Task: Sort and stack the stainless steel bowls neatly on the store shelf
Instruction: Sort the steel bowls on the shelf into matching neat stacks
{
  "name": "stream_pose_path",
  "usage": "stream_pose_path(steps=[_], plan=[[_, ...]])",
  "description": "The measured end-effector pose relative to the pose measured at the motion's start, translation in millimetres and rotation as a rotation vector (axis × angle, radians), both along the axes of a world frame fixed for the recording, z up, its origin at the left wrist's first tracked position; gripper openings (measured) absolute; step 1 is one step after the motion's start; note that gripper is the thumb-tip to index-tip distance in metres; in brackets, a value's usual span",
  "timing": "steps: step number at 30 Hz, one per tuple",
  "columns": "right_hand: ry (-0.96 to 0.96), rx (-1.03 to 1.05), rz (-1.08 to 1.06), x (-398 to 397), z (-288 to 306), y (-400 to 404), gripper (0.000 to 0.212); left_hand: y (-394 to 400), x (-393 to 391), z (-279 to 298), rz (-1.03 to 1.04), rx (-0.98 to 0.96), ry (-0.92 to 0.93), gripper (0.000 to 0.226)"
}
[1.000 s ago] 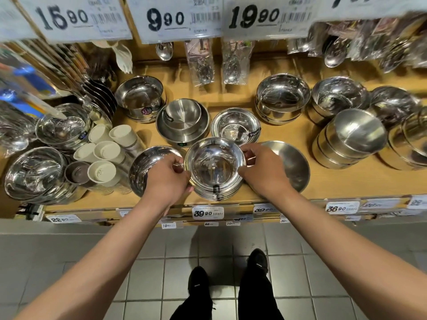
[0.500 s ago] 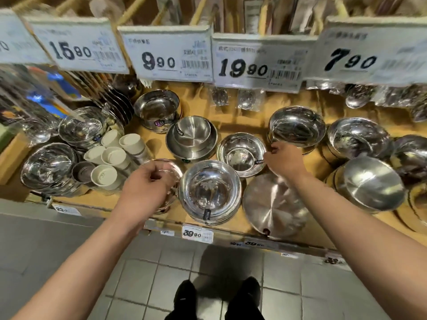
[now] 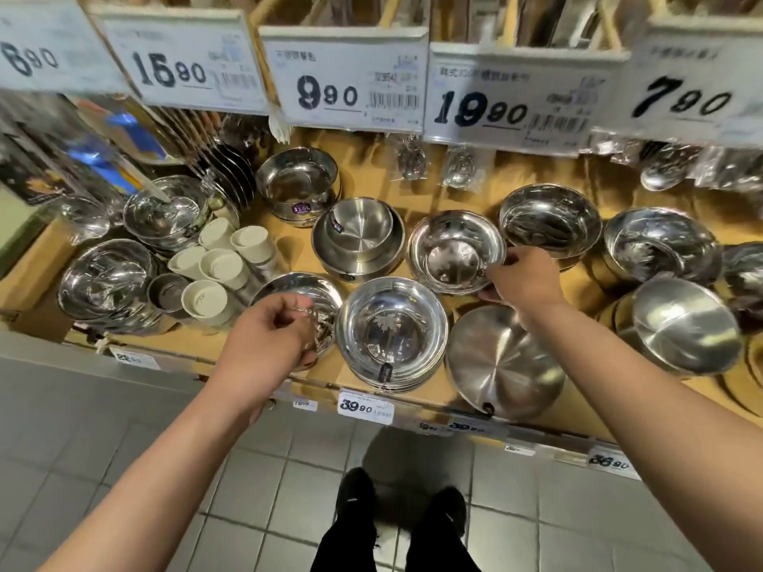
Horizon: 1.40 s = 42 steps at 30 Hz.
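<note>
Head view of a wooden store shelf (image 3: 417, 187) holding stainless steel bowls. The right hand (image 3: 521, 278) reaches to the middle of the shelf and pinches the right rim of a small shiny bowl (image 3: 454, 251), thumb on top, curled fingers under the rim. The left hand (image 3: 268, 336) hovers over a shallow bowl (image 3: 326, 297) at the front edge, fingers loosely curled; whether they touch its rim cannot be told. Just right of it, also at the front edge, sits a stack of bowls (image 3: 392, 332), and further right a brushed plate (image 3: 501, 363) tilts over the edge. A matte nested pair (image 3: 357, 237) stands behind the stack. White cups (image 3: 225, 268) cluster toward the left end. Price tags (image 3: 342, 76) hang above the rear edge.
</note>
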State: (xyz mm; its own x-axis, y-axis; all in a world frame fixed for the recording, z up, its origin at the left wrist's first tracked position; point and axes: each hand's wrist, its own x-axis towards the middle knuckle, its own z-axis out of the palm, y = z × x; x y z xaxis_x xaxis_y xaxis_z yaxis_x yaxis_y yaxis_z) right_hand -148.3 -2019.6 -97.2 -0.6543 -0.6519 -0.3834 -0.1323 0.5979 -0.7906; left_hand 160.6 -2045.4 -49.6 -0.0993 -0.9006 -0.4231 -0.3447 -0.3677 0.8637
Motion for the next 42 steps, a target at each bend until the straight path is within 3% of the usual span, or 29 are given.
stream_pose_path(steps=[8, 12, 15, 18, 21, 25, 31, 42], plan=[[-0.066, -0.138, -0.206, 29.5, 55.1, 30.8, 0.010, -8.0, -30.5, 33.5, -0.151, -0.029, 0.108, 0.013], [-0.335, -0.211, -0.261, 71.8, 77.4, 52.3, 0.010, 1.2, -53.2, 47.8, -0.273, 0.064, 0.210, 0.040], [-0.517, -0.214, -0.250, 105.5, 86.2, 66.6, 0.028, 4.9, -55.2, 47.4, -0.265, -0.049, 0.095, 0.025], [-0.580, -0.237, -0.242, 117.3, 89.1, 74.7, 0.025, -4.5, -44.0, 43.8, -0.193, -0.046, 0.091, 0.021], [-0.493, -0.195, -0.225, 108.0, 90.5, 77.6, 0.032, -21.1, -31.8, 40.3, -0.218, 0.042, 0.123, 0.023], [-0.364, -0.129, -0.104, 98.5, 86.2, 74.2, 0.020, -35.1, -23.9, 32.9, -0.345, 0.023, 0.073, 0.017], [-0.133, -0.005, -0.068, 106.2, 55.6, 72.1, 0.012, -36.6, -20.2, 2.3, -0.372, -0.017, -0.033, 0.028], [0.147, 0.042, -0.019, 119.6, 37.8, 70.6, 0.015, -35.5, -23.3, -12.6, -0.401, -0.215, -0.219, 0.029]])
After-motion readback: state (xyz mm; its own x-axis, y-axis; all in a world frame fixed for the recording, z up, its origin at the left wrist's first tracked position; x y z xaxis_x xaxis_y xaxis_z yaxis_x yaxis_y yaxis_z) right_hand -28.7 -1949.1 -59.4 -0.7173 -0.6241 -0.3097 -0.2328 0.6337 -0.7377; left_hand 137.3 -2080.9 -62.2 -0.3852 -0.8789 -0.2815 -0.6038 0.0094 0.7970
